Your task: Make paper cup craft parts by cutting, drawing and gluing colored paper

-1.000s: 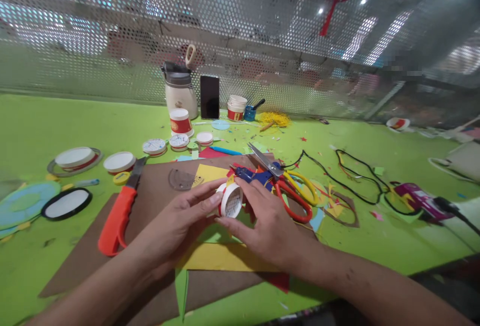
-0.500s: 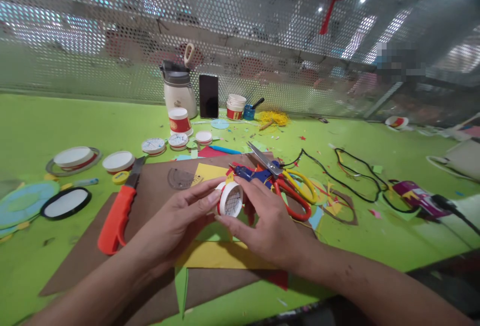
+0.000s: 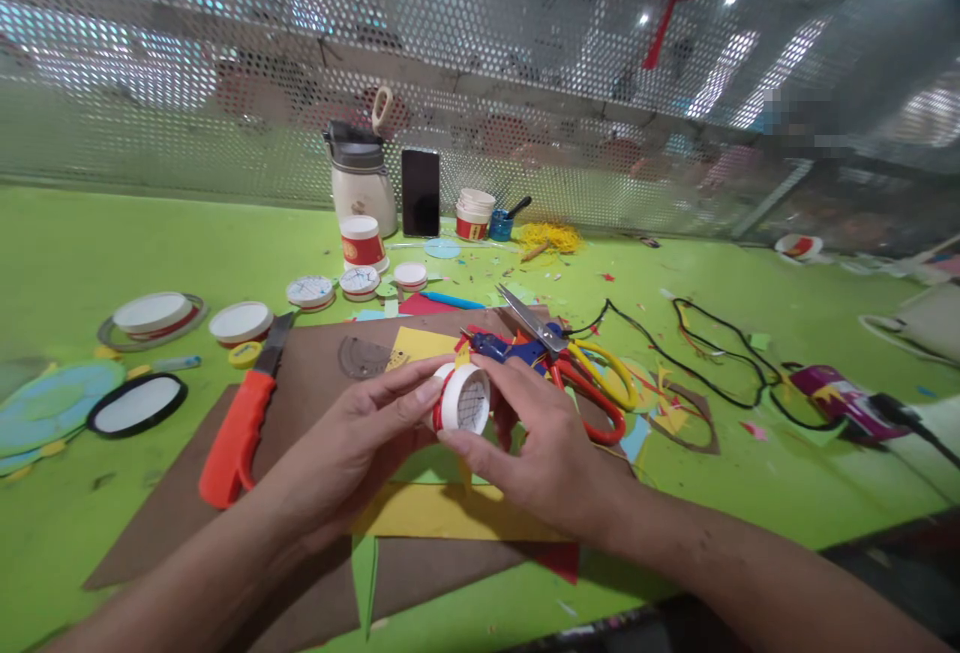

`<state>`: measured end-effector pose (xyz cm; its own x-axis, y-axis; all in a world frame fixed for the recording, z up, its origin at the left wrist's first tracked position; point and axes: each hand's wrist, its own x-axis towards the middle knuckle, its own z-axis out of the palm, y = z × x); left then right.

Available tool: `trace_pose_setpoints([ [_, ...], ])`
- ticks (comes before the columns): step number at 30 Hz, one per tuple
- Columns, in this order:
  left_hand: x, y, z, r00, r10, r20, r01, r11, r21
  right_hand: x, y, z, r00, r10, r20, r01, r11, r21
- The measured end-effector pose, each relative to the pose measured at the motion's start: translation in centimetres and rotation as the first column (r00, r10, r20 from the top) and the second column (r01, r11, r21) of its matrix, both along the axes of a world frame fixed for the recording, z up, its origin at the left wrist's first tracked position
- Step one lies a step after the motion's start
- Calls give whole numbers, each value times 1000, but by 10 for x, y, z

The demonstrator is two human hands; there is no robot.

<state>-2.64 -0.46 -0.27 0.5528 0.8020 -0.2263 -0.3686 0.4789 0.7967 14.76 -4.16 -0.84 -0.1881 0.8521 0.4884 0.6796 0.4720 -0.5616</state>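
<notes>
My left hand [image 3: 375, 433] grips a short white-and-red paper cup piece [image 3: 472, 401] by its left side. At its rim, the fingers and thumb of my right hand [image 3: 544, 438] close on the right side. Dark crossing lines mark its round face, which is turned to the right and toward me. A bit of yellow paper shows at its top and below it. Just beyond my hands lie a blue glue gun [image 3: 510, 348] and scissors [image 3: 532, 318] with red handles. Yellow paper [image 3: 450, 513] and green paper lie beneath my hands on a brown board [image 3: 300, 573].
An orange-handled knife [image 3: 238, 433] lies at the left. Several cup pieces [image 3: 311, 291] stand behind the board, with a jug [image 3: 364, 188] and a phone [image 3: 421, 193] farther back. On the right, a black cable [image 3: 720, 388] runs to a purple can [image 3: 844, 401].
The cup piece has turned and shifted slightly to the right, with both hands still on it. More yellow paper shows below it. The whole view has moved a little.
</notes>
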Motion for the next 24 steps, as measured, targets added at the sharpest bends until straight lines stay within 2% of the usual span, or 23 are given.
trace_pose_setpoints([
  [20,2,1,-1,999,-17,36,17,1000,-2,1,-1,6,998,37,-41,-40,997,-63],
  [24,2,2,0,999,-15,36,16,1000,-7,1,-1,5,998,46,-52,-48,998,-42],
])
